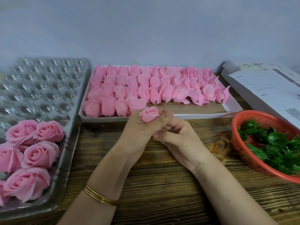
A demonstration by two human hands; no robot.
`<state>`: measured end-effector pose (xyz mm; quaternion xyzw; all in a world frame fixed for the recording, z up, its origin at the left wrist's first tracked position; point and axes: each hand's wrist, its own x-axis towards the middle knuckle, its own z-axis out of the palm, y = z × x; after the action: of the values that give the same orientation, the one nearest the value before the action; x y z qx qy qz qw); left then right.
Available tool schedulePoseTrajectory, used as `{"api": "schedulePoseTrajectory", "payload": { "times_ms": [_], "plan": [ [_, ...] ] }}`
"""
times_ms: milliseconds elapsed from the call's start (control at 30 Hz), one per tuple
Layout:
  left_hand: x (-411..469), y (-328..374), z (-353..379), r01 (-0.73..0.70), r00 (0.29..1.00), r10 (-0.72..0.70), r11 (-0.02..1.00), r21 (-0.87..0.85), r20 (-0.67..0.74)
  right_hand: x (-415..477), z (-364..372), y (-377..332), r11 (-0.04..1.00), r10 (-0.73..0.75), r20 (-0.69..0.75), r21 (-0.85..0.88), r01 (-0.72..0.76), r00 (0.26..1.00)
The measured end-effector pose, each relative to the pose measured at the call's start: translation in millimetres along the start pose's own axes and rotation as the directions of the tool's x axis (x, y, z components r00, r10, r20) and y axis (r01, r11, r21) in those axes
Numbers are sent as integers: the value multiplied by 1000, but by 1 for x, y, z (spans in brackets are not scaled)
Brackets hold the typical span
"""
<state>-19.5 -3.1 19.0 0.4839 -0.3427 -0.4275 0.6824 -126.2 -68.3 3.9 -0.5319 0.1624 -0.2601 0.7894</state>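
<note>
Rose bud (148, 116) is sitting up at the top of my left hand (138, 133), fingers curled round its base so the petals face me and I can watch how they open. My right hand (178, 140) is tucked in from below, fingertips pinching the underside. It's probably steadying the stem end, but that bit's hidden.

Both hover over the wooden surface (154, 184), just in front of the white box (103, 119) of closed buds (146, 88), handy for grabbing the next one. Left of me the opened roses (40, 158) go in the clear dimpled tray (40, 82) so they don't get squashed. On my right is the orange basket (235, 140) of green leaves (276, 143). The papers (263, 88) have print and a QR code (293, 112), too blurry to read.
</note>
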Motion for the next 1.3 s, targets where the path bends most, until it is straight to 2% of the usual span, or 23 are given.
{"api": "schedulePoseTrajectory", "payload": {
  "times_ms": [233,333,400,567,667,767,900,967,1167,1300],
  "plan": [
    [0,-1,-2,-11,996,7,999,46,88,0,-2,-3,996,72,37,55,-74,997],
    [0,-1,-3,15,999,-16,999,34,32,0,-2,-2,993,89,49,77,-93,995],
    [1,-4,-2,20,1000,-19,998,60,-22,0,0,3,998,45,34,46,-47,998],
    [2,-5,1,21,998,-17,998,62,-67,1,1,9,983,-105,-138,-166,81,985],
    [2,-5,1,15,998,-12,999,43,-64,1,2,8,973,-138,-121,-202,112,983],
    [3,-5,1,-1,999,3,999,53,-44,0,3,7,981,-132,-109,-158,114,985],
    [2,-3,-1,-8,1000,8,999,52,9,-2,4,4,1000,-17,-65,2,17,998],
    [3,-6,-1,0,1000,1,999,49,-14,-2,4,4,1000,10,-71,13,-9,997],
    [2,-8,2,-15,998,16,1000,11,-64,-2,5,9,958,-150,-182,-268,98,972],
    [3,-5,3,-40,998,43,998,52,-46,-3,4,8,954,-202,-156,-253,159,967]
  ]
}}
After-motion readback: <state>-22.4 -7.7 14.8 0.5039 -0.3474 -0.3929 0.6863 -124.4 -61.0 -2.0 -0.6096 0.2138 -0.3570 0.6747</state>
